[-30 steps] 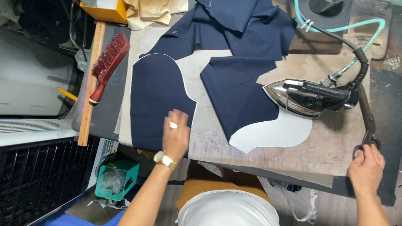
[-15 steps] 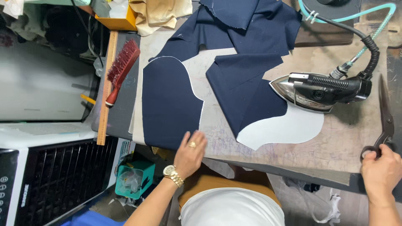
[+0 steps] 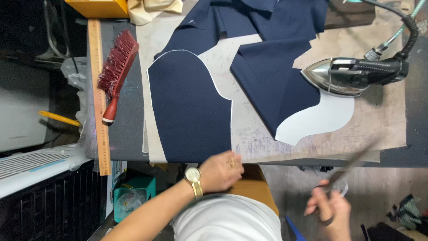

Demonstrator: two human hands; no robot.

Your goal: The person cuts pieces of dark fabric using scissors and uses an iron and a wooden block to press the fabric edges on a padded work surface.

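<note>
A navy cut fabric panel [image 3: 189, 109] with a white lining edge lies flat on the work table [image 3: 392, 125]. My left hand [image 3: 220, 171], with a watch and a ring, grips the panel's near edge at the table's rim. My right hand [image 3: 329, 210] holds a pair of scissors [image 3: 345, 168] off the table's front edge, the blades blurred and pointing up toward the table. A second navy piece [image 3: 274, 85] lies over a white pattern piece [image 3: 318, 118] to the right.
A steam iron [image 3: 352, 76] with its hose rests at the right of the table. A red brush [image 3: 117, 71] and a wooden ruler [image 3: 99, 89] lie on the left. More navy fabric [image 3: 263, 20] is piled at the back. A yellow box [image 3: 100, 6] stands far left.
My right hand has lifted the scissors off the table's right side and brought them down toward my body. My left hand has slid from on the panel to its near edge.
</note>
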